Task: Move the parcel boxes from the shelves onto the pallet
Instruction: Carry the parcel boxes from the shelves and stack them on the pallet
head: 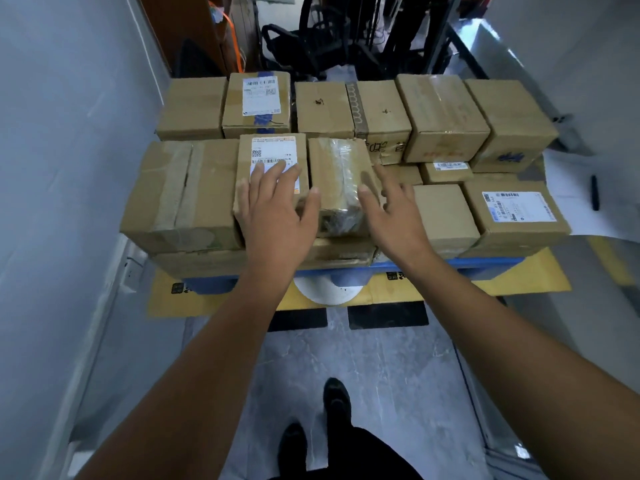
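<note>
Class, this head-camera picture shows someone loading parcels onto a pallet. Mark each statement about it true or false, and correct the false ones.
1. The left hand rests on top of the labelled box. True.
2. The right hand is lifting a box clear of the stack. False: the right hand is open beside the tape-wrapped box and holds nothing.
3. The parcels sit on a blue pallet. True.
4. Only one box is on the pallet. False: many cardboard boxes fill it, set in rows.
</note>
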